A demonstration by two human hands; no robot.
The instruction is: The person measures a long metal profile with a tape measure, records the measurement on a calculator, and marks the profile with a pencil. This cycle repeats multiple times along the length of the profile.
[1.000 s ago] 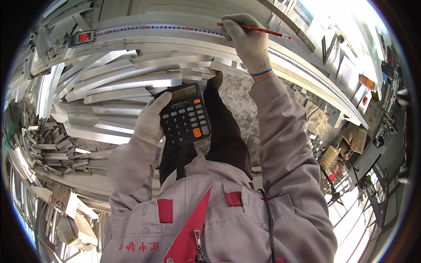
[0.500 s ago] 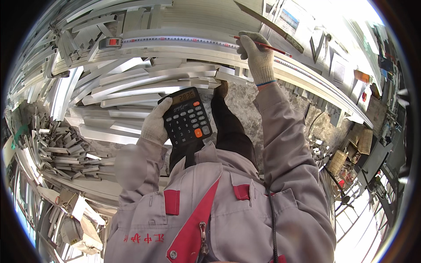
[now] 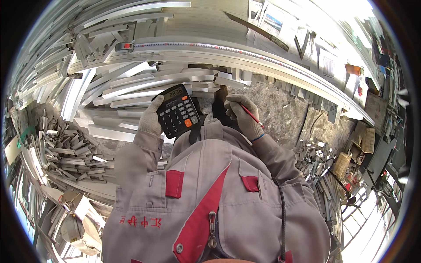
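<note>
Your left hand (image 3: 151, 119) wears a pale glove and is closed around a black calculator (image 3: 177, 111), held up just in front of your chest. The calculator has grey keys and one orange key. Your right hand (image 3: 244, 116), gloved too, is curled shut on a thin red pencil (image 3: 251, 115). It sits close to the calculator, just to its right.

Past your hands, a long tape measure (image 3: 245, 53) lies stretched over the long silver metal bars (image 3: 144, 83). Its small case with a red spot (image 3: 125, 46) rests at the left end. White paper sheets (image 3: 326, 65) lie far off on the right, with a small orange box (image 3: 353, 69) beside them.

A second ago your right hand was reaching up to the tape with the pencil. Now it has come back down beside the calculator. Your left hand stayed put.
</note>
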